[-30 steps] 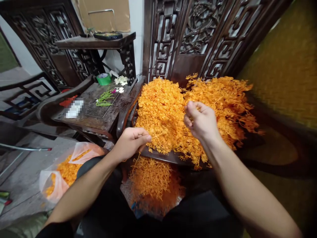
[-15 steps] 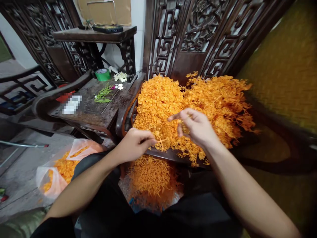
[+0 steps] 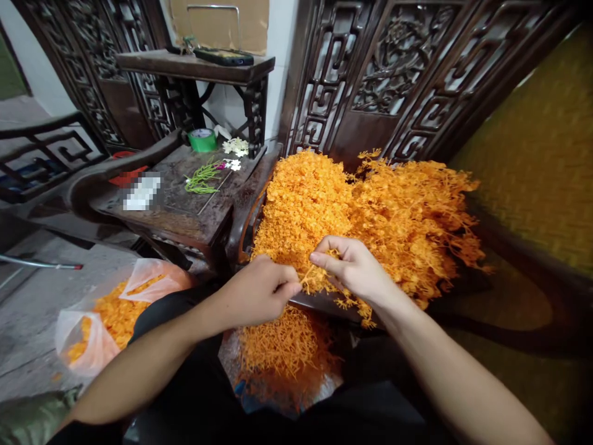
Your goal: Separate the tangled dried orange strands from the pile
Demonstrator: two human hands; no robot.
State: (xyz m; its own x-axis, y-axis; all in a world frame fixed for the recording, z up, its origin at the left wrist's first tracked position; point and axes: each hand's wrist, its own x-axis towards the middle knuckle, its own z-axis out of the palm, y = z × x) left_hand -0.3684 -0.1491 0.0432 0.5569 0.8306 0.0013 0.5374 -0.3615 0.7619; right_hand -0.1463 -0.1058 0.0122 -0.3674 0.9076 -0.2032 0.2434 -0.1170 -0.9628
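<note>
My left hand is closed, thumb against the curled forefinger, pinching a thin branched orange plastic flower stem. Just to its right, my right hand is closed too, thumb and forefinger pressed together by the stem's upper end. Small orange plastic blossoms show in its curled fingers. Both hands are over the front edge of a dark wooden seat. Behind them lies a dense heap of orange blossoms, with a looser heap of branched orange sprays to its right. Below, between my legs, are bare orange stems.
A plastic bag with orange pieces lies on the floor at left. On the dark wooden side table are green tape, green stems and white flowers. A phone lies on a higher stand. Carved panels rise behind.
My right hand has moved down and left towards my left hand, and its thumb and forefinger have closed together. My left hand keeps its pinch on the stem. The view has shifted slightly.
</note>
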